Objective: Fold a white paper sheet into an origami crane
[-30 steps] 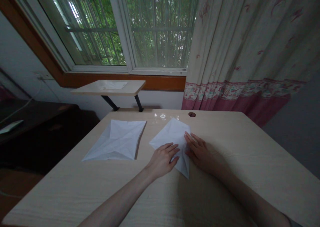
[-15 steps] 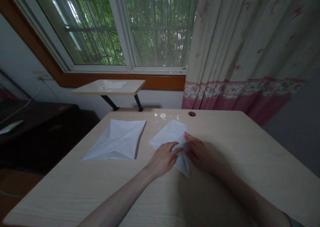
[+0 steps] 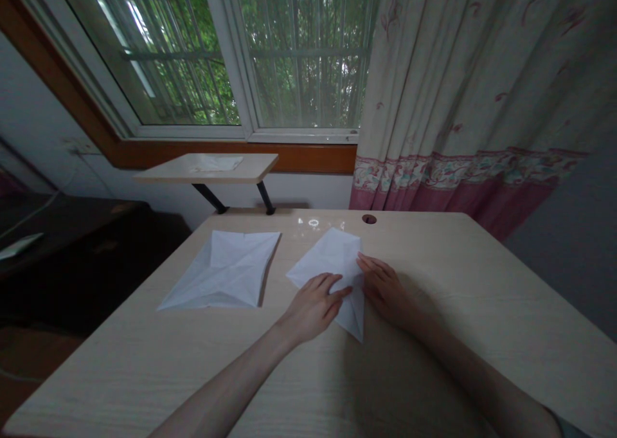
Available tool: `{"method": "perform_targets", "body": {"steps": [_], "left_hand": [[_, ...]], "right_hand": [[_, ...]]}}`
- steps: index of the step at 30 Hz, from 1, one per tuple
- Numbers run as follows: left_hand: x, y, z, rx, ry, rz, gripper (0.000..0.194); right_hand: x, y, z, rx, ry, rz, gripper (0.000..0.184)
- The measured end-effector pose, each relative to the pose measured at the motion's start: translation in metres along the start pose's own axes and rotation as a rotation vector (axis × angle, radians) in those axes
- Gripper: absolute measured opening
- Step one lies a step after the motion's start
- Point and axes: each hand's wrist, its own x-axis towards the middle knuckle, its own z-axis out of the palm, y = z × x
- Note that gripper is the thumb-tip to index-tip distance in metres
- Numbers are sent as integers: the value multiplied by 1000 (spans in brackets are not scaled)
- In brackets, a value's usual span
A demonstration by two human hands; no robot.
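A folded sheet of white paper (image 3: pixel 332 253) lies on the desk in front of me, one pointed corner toward me. Over its lower left part rests my left hand (image 3: pixel 315 303), fingers apart and the index finger stretched out onto the paper. My right hand (image 3: pixel 385 287) is at the paper's right edge, its fingers extended and the tips touching that edge. Part of the paper is hidden beneath my left hand. To the left lies a second white paper (image 3: pixel 231 267) with crossing creases and a slightly raised right edge; neither hand touches it.
The pale wooden desk (image 3: pixel 168 374) carries a small raised shelf (image 3: pixel 178 169) at the back left, with white paper (image 3: pixel 219 163) on it. A round cable hole (image 3: pixel 369 219) is near the back edge. Behind are a window and a curtain (image 3: pixel 457 174). A dark cabinet (image 3: pixel 96 245) stands left.
My left index finger has stretched out over the paper, away from the other fingers. My right hand has shifted slightly along the paper's right edge. The second paper stays in place.
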Motion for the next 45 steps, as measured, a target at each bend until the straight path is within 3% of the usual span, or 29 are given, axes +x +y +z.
{"method": "perform_targets", "body": {"steps": [9,21,33,45], "left_hand": [[-2,-3,2,-3,-16,-4,41],[-2,-4,3,-6,-37,-9,40],[-2,-5,3,-17,-27,-6,40],[-2,-5,5,-14,-17,-6,40]], "right_hand": [[-3,3,3,42,98,106,37],[6,-8,-13,-9,-37,286,5],[5,-8,-12,-202,-158,324,12],[9,-9,-19,-68,-167,316,15]]}}
